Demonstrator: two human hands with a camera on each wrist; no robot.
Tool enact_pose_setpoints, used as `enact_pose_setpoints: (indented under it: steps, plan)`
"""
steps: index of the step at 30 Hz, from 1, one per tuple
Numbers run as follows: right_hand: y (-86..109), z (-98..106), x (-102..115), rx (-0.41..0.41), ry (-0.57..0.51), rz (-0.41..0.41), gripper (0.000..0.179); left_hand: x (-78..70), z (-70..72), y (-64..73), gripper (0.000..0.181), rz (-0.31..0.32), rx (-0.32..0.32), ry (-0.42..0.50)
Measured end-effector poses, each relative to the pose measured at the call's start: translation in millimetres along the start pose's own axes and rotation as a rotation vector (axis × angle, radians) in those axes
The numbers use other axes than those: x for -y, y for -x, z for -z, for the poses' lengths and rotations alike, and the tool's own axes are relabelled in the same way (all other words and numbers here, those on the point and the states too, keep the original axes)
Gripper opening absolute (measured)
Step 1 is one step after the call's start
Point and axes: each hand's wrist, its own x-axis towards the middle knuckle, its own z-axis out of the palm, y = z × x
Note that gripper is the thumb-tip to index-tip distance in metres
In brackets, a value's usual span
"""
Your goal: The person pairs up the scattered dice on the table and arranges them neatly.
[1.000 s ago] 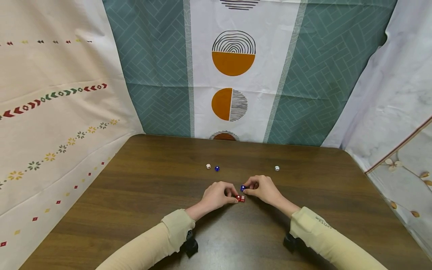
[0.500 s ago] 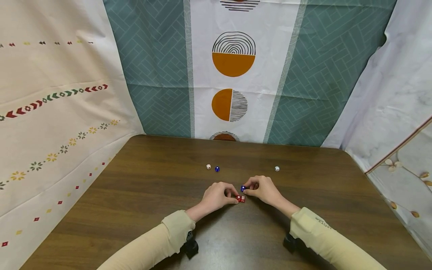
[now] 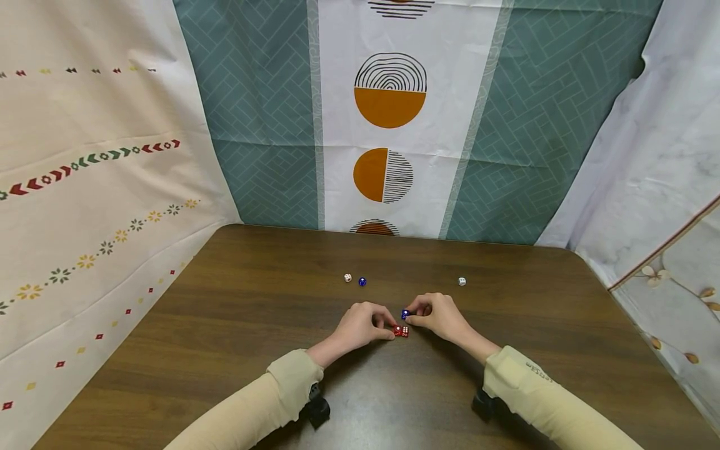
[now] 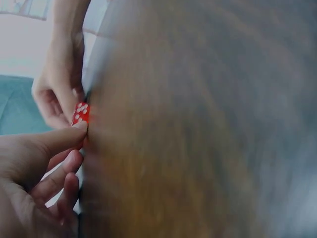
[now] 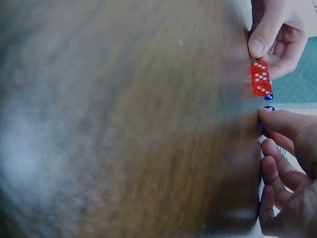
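Red dice [image 3: 401, 331]: two, set side by side in a short row on the desk [image 3: 360, 387]. Glossy, translucent-looking cubes, edges softly rounded, pips white; one large pip shown on top of the left cube, several on the right. Directly left of the red dice, the left hand [image 3: 359, 326] is placed, thumb and forefinger curved toward the end cube; whether it is pinched or merely flanked cannot be told. Just beyond the red dice, a deep-blue die [image 3: 405, 314] with white pips is pinched between the fingers of the right hand [image 3: 440, 314]. Well beyond the red dice: at left, a round-cornered white die [image 3: 347, 277] near a second blue die [image 3: 362, 282]; at right, another white die [image 3: 462, 281]. Desk surface dark brown, wood-grained, faintly shiny.
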Motion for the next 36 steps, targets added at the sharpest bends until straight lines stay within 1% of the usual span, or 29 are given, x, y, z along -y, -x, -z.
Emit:
enact_pose_setpoints:
  steps: [2, 5, 8, 10, 13, 16, 18, 21, 24, 28, 32, 36]
  plan:
    - [-0.4, -0.1, 0.3, 0.002, -0.001, -0.009, 0.009, 2.4, 5.5, -0.9, 0.012, -0.008, 0.029, 0.040]
    - [-0.8, 0.1, 1.0, 0.006, -0.004, -0.023, 0.009, 7.4, 15.5, -3.1, 0.009, 0.012, 0.069, 0.087]
    - [-0.9, 0.8, 1.6, 0.009, -0.007, -0.020, 0.009, 15.1, 24.1, -7.8, 0.007, 0.024, 0.066, 0.100]
    - [-0.9, 1.2, 1.9, 0.009, -0.007, -0.019, 0.009, 20.9, 28.5, -12.8, 0.006, 0.023, 0.025, 0.076]
    - [-0.9, 1.5, 1.9, 0.011, -0.006, -0.018, 0.008, 30.3, 34.3, -21.9, 0.006, 0.019, -0.086, 0.037]
    - [-0.5, 1.8, 0.7, 0.013, -0.004, -0.009, 0.008, 39.5, 39.2, -31.0, 0.010, 0.049, -0.195, 0.023]
    - [0.0, 2.0, 0.1, 0.015, -0.004, -0.006, 0.008, 44.4, 41.5, -36.3, 0.013, 0.082, -0.243, 0.028]
    - [0.4, 2.2, 0.1, 0.014, -0.007, -0.005, 0.008, 49.0, 43.1, -42.4, 0.017, 0.129, -0.297, 0.019]
    - [0.2, 2.0, -0.5, 0.010, -0.010, -0.001, 0.008, 51.5, 42.0, -46.9, 0.019, 0.163, -0.326, -0.002]
    - [0.0, 1.3, -0.9, 0.011, -0.011, -0.001, 0.008, 51.8, 38.9, -50.0, 0.019, 0.195, -0.323, -0.026]
    - [0.3, 0.6, -0.9, 0.010, -0.014, -0.005, 0.008, 50.5, 36.5, -50.7, 0.014, 0.207, -0.320, -0.046]
    - [0.7, 0.1, -1.2, 0.007, -0.017, -0.007, 0.008, 50.6, 34.4, -50.8, 0.010, 0.204, -0.309, -0.058]
